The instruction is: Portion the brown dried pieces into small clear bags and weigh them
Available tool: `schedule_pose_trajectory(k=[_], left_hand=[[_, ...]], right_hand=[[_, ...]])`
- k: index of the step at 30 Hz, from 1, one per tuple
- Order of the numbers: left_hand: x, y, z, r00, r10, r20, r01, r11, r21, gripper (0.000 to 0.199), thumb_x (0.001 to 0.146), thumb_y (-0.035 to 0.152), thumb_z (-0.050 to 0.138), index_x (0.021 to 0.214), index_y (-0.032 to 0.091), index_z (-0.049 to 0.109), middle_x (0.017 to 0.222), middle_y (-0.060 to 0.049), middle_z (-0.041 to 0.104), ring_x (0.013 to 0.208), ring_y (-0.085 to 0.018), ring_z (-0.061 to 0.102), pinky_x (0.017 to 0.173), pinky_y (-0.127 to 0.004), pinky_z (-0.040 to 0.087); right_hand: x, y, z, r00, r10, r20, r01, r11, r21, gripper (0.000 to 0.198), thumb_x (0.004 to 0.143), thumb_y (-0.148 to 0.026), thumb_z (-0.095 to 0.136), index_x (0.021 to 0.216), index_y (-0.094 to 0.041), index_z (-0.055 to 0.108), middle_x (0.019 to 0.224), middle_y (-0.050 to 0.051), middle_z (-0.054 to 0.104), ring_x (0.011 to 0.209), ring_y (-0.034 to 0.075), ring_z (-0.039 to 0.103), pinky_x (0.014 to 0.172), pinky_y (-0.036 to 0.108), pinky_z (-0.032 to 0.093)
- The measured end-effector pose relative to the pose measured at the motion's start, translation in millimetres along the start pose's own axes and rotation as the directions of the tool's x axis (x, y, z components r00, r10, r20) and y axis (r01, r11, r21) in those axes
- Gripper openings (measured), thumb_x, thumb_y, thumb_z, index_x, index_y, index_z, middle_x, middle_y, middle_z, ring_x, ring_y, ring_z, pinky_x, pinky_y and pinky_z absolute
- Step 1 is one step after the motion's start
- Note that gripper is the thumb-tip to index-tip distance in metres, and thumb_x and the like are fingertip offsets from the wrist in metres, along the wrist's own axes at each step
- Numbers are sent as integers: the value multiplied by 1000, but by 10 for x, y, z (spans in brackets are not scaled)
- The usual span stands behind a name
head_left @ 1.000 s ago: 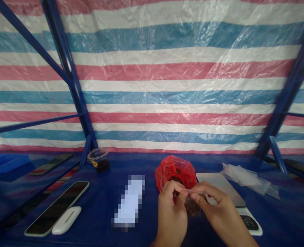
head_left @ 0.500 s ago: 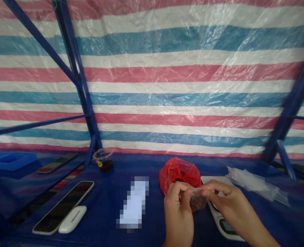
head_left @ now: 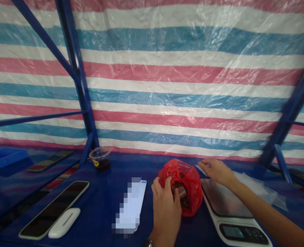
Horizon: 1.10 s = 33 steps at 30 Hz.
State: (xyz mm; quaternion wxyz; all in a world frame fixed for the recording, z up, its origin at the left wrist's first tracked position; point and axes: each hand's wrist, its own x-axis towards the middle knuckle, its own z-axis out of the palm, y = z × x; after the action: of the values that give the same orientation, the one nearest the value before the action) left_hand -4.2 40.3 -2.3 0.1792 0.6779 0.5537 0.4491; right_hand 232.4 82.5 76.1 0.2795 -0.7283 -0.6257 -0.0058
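A red plastic bag (head_left: 194, 192) stands with its mouth gaping, and brown loose contents show inside. My left hand (head_left: 166, 202) is at its near left side, fingers curled over the rim and thumb at the mouth. Inside the mouth lies a small clear, pinkish piece (head_left: 182, 192) that I cannot identify. Past the far edge of the white kitchen scale (head_left: 226, 199), my right hand (head_left: 217, 171) pinches a small whitish clear plastic bag (head_left: 201, 169); how full it is cannot be made out. The scale's metal plate is bare, and its display (head_left: 233, 232) faces me.
Flat clear zip bags (head_left: 264, 190) lie beyond my right forearm. Leftward are a lit phone (head_left: 135, 206), a dark-screened phone (head_left: 55, 209), a white case (head_left: 64, 223) and a lidded cup of dark liquid (head_left: 102, 163). Blue posts (head_left: 82, 85) and a striped sheet (head_left: 183, 85) stand behind.
My hands have separated from the small bag of brown contents they held together. The left moved to the red bag; the right went up over the scale, uncovering its plate and display.
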Motion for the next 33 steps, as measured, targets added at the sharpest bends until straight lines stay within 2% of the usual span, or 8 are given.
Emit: schedule_pose_trajectory(k=[3, 7, 12, 15, 18, 24, 28, 33], left_hand=[[47, -63, 27, 995, -81, 52, 86, 991, -102, 42, 97, 10, 44, 133, 12, 65, 128, -18, 58, 125, -31, 58, 113, -46, 44], [139, -82, -26, 994, -112, 9, 112, 974, -196, 39, 96, 7, 38, 124, 12, 67, 115, -15, 63, 109, -27, 65, 104, -41, 50], [220, -95, -130, 978, -175, -115, 150, 968, -202, 39, 97, 11, 39, 127, 5, 62, 109, -17, 62, 109, -32, 62, 103, -49, 50], [216, -78, -156, 973, -154, -170, 115, 968, -221, 40, 99, 16, 40, 132, 6, 58, 110, -15, 59, 107, -31, 62, 100, -47, 52], [169, -52, -140, 982, -123, -144, 89, 972, -218, 38, 95, 12, 43, 130, 10, 59, 108, -11, 54, 103, -27, 62, 100, -43, 53], [61, -25, -161, 991, -17, -131, 4, 995, -97, 39, 95, 18, 47, 133, 14, 57, 121, -13, 46, 111, -29, 60, 104, -49, 52], [42, 9, -252, 971, 78, -227, -79, 997, 4, 25, 95, 30, 53, 115, 20, 62, 120, -11, 45, 110, -33, 59, 97, -55, 54], [-91, 165, -304, 922, 247, -299, -241, 969, 55, 14, 96, 27, 51, 104, 23, 62, 115, -11, 48, 108, -34, 60, 90, -54, 57]], right_hand=[[-233, -171, 54, 983, -179, 49, 174, 981, 88, 29, 99, -38, 57, 110, -24, 79, 118, 8, 80, 107, 25, 74, 95, 35, 54], [-615, -387, -49, 781, -574, 245, 563, 817, 121, 31, 97, -45, 70, 121, -28, 76, 123, 8, 76, 120, 28, 66, 110, 44, 44], [-605, -305, -201, 707, -607, 363, 674, 733, -87, 47, 85, -46, 85, 125, -23, 76, 120, 13, 76, 118, 35, 64, 112, 55, 37], [-472, -253, -293, 729, -611, 308, 682, 685, -257, 17, 96, -28, 73, 110, -21, 80, 105, 13, 77, 110, 34, 65, 106, 55, 40], [-450, -277, -328, 756, -613, 227, 653, 687, -318, 19, 100, -16, 61, 103, -21, 79, 105, 13, 75, 111, 33, 64, 104, 54, 41], [-464, -25, -472, 799, -556, 229, 553, 829, 80, 22, 97, -30, 65, 115, -28, 78, 124, 8, 74, 118, 28, 66, 107, 49, 48], [-231, 592, -736, 977, -210, 44, 209, 978, 25, 40, 101, -36, 50, 134, -24, 69, 137, 10, 71, 124, 25, 67, 107, 37, 52], [-232, 1280, -711, 988, 88, 129, -52, 963, -264, 28, 89, -31, 64, 108, -18, 80, 116, 14, 80, 110, 32, 75, 99, 40, 56]])
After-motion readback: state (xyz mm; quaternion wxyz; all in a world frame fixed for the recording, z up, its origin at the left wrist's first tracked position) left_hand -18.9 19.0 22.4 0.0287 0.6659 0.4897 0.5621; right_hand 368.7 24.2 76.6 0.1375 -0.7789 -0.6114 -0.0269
